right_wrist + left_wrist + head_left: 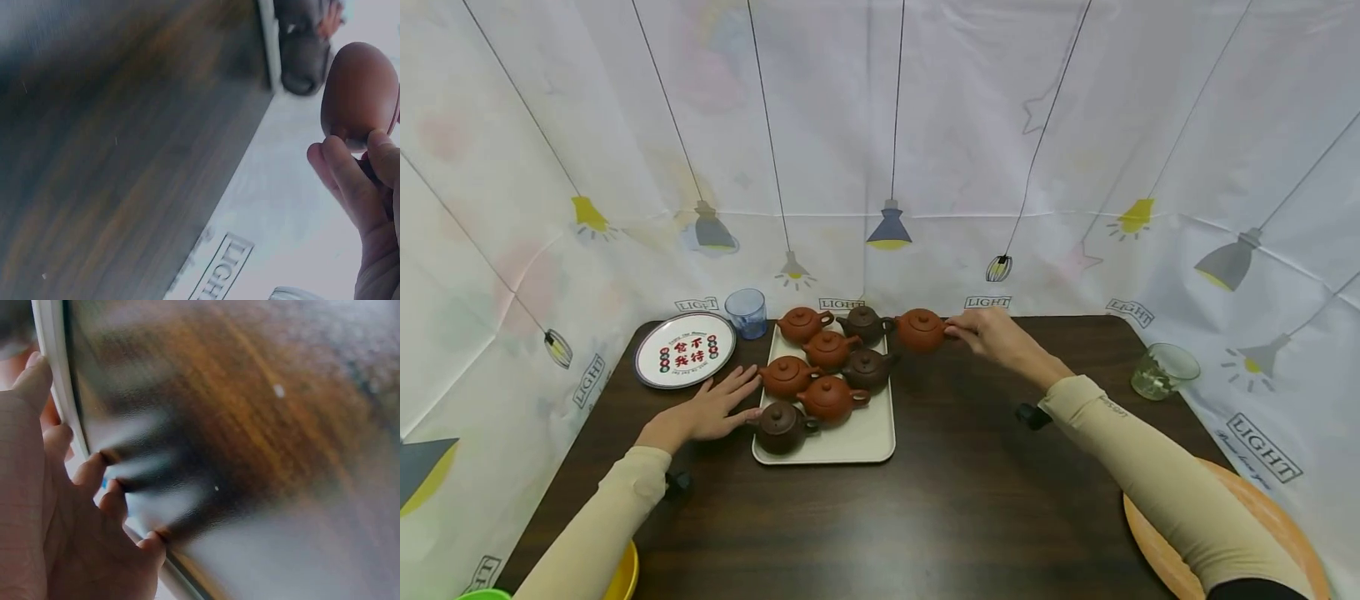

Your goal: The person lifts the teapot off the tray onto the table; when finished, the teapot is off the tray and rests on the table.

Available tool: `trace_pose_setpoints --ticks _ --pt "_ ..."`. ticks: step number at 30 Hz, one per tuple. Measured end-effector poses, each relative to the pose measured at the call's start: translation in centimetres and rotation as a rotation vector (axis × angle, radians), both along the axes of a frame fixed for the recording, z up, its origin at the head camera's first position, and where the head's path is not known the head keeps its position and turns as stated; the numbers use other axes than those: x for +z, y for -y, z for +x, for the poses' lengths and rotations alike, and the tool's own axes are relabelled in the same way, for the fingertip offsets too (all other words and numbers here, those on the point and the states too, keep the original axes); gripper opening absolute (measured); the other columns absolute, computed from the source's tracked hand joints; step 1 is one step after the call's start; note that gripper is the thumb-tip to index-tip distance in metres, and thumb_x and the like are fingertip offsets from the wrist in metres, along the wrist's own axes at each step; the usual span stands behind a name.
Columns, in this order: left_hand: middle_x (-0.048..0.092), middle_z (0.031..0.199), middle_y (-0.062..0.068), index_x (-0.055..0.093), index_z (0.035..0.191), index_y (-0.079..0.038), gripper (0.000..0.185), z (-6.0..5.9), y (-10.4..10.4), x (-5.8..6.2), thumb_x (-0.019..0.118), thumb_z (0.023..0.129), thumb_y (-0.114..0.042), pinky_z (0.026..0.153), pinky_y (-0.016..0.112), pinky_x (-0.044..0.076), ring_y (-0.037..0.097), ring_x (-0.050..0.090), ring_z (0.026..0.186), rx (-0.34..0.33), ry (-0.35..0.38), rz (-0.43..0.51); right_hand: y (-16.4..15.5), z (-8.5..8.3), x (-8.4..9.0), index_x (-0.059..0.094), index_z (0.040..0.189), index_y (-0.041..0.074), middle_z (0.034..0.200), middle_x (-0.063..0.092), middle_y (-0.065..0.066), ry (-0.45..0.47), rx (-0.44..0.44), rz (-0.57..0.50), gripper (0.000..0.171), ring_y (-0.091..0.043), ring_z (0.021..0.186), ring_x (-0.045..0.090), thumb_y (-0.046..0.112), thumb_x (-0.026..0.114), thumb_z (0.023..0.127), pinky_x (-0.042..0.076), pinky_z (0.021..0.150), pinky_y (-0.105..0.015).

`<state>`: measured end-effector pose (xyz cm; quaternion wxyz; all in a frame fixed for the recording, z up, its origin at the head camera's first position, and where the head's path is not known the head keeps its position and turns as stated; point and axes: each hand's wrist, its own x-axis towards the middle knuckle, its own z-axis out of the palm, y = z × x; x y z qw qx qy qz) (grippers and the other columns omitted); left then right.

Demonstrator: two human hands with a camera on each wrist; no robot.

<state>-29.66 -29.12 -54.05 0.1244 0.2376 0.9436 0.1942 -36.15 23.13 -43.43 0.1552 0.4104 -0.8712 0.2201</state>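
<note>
A cream tray in the middle of the dark table carries several clay teapots, some red-brown, some dark brown. My right hand pinches the handle of a red-brown teapot just beyond the tray's far right corner. I cannot tell whether that pot touches the table. In the right wrist view the same teapot shows above my fingers, with a dark teapot behind it. My left hand lies flat on the table, its fingertips against the tray's left rim.
A round printed plate and a blue cup stand at the far left. A green glass is at the right. An orange round board lies at the near right, and a yellow bowl at the near left. Curtains enclose the table.
</note>
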Motion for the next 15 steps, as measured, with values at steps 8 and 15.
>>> trace_pose_setpoints --ticks 8,15 --pt "0.015 0.182 0.013 0.029 0.171 -0.015 0.097 -0.3 0.3 -0.5 0.037 0.101 -0.083 0.127 0.08 0.003 0.043 0.007 0.169 0.037 0.012 -0.029 -0.3 -4.2 -1.1 0.083 0.11 -0.001 0.092 0.082 -0.016 0.067 -0.101 0.08 0.015 -0.023 0.074 0.074 0.006 0.073 0.101 0.061 0.066 -0.039" --pt "0.014 0.182 0.012 0.028 0.172 -0.016 0.084 0.0 0.4 -0.9 0.044 0.108 -0.068 0.125 0.081 0.003 0.044 0.008 0.168 0.015 0.0 0.009 -0.1 -7.0 -4.0 0.083 0.108 -0.001 0.093 0.082 -0.019 0.151 -0.158 0.039 0.014 -0.018 0.067 0.069 0.005 0.072 0.101 0.055 0.06 -0.031"
